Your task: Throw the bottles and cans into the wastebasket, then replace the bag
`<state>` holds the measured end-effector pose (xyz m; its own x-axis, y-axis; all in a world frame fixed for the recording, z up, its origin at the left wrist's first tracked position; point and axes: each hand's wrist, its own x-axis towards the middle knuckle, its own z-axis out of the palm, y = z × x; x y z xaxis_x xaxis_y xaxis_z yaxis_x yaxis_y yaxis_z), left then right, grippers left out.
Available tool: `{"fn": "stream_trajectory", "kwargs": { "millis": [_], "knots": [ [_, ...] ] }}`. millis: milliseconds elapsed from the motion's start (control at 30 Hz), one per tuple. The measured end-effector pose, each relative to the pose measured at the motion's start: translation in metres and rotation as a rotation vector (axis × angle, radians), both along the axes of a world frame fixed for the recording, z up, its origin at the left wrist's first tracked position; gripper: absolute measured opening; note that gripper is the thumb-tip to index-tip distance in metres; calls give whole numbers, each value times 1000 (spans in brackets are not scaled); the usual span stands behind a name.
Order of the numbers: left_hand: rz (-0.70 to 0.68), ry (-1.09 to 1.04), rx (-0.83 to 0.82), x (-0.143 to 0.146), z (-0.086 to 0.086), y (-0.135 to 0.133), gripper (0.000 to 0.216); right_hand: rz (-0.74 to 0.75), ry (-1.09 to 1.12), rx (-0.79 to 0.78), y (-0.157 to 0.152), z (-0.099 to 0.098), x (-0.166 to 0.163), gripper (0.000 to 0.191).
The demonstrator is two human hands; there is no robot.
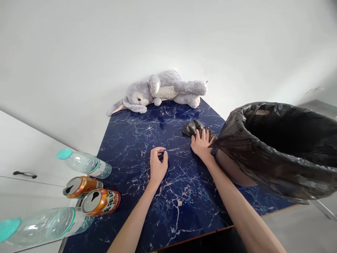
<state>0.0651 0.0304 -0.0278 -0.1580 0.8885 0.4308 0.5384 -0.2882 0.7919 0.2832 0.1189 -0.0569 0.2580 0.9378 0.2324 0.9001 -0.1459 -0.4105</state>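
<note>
My right hand (201,144) rests on a crumpled black plastic bag (191,128) lying on the dark blue marble table (163,196), its fingers curled over the bag's near edge. My left hand (158,165) sits on the table to the left, thumb and fingers curled into a loose pinch; nothing shows between them. A bin lined with a black bag (279,147) stands just right of my right hand.
A grey plush rabbit (160,90) lies at the table's far edge against the white wall. On the left side lie two clear plastic bottles (84,163) (44,226) and two orange drink cans (81,186) (101,202). A white cabinet with a black handle (25,174) is at the left.
</note>
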Motion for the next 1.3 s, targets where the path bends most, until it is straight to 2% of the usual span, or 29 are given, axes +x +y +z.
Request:
{"fn": "stream_trajectory", "kwargs": {
  "millis": [133,300,433,567,700,800,900,1000,1300],
  "knots": [
    [-26,16,5,1,2,-2,11,-110,36,-23,15,2,11,67],
    [-39,40,1,2,4,-3,11,-35,33,5,-11,1,-4,69],
    [-46,59,-13,2,5,-3,10,19,54,-2,-32,-2,-16,78],
    [-53,70,-32,1,6,-4,10,0,98,-6,-34,-1,-11,83],
    [-48,70,-31,1,6,-3,10,-16,151,36,-35,7,-4,78],
    [-53,64,-30,2,7,-2,10,88,181,96,-48,13,-14,66],
    [-59,47,-34,2,8,-2,10,314,211,141,-66,15,-35,52],
    [-58,16,-53,2,9,-2,10,491,258,153,-78,14,-52,46],
    [-130,-127,-191,4,22,-4,17,615,336,155,-78,16,-53,39]
  ]
}}
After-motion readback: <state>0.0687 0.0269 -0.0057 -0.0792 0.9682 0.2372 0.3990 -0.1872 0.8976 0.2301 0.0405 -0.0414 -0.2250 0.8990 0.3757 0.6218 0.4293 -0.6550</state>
